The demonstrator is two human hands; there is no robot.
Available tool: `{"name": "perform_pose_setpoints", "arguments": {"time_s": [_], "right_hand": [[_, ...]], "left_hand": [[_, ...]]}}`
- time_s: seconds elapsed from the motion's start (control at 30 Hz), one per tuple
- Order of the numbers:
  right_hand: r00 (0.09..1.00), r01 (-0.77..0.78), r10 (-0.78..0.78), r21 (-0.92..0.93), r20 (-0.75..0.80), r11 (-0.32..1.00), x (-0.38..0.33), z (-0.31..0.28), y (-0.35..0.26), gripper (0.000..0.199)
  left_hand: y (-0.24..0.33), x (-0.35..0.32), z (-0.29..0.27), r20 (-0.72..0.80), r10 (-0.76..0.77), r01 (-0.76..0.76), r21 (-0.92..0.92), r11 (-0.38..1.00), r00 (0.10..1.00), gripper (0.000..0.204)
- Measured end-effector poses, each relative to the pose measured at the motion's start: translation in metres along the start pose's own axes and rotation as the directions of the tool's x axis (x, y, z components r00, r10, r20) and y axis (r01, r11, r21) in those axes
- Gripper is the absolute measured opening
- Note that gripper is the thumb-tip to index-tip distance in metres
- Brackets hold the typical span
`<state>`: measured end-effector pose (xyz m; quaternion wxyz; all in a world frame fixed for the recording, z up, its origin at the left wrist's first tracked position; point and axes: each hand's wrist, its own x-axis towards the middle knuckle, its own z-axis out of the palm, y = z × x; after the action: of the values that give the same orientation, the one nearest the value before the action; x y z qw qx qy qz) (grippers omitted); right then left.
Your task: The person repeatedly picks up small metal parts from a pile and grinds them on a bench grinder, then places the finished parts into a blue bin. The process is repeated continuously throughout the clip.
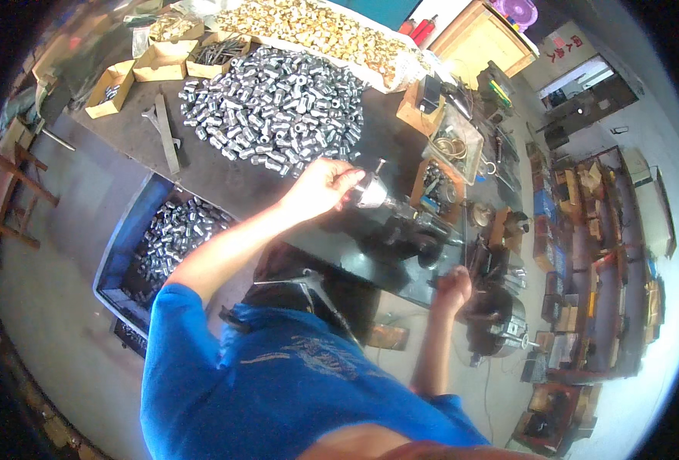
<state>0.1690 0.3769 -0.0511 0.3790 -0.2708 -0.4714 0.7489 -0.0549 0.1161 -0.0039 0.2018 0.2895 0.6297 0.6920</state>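
Observation:
My left hand (322, 188) is closed, its thumb and fingers pinched together against a silver metal chuck (371, 193) on a dark bench machine (397, 239). Whatever small part may be between those fingers is hidden. A short bolt-like pin (381, 164) sticks up beside the chuck. To the right, my right hand (453, 288) makes a fist at the other end of the machine; what it grips is too dark to make out. Just beyond my left hand, a large pile of small metal fittings (278, 107) lies on the dark workbench (136, 146).
A blue bin (121, 241) of metal fittings stands below the bench at left. Farther back are small cardboard boxes (161, 61), flat metal bars (167, 138) and a heap of brass-coloured parts (309, 31). A clear plastic tray (462, 138) and a dark round machine (500, 318) stand at right.

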Motion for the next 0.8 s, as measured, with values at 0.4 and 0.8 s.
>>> {"name": "perform_pose_setpoints", "arguments": {"time_s": [0.4, 0.8], "right_hand": [[0.994, -0.045, 0.043, -0.016, -0.099, 0.999, 0.015, 0.002, 0.019, 0.015], [0.997, 0.064, -0.065, -0.028, -0.044, 0.998, 0.004, 0.005, 0.007, 0.020]], "left_hand": [[-0.014, 0.001, 0.002, -0.168, 0.072, 0.010, 0.444, 0.896, 0.983, 0.043], [-0.009, -0.002, 0.002, -0.087, -0.058, 0.077, 0.225, 0.971, 0.994, 0.037]]}}
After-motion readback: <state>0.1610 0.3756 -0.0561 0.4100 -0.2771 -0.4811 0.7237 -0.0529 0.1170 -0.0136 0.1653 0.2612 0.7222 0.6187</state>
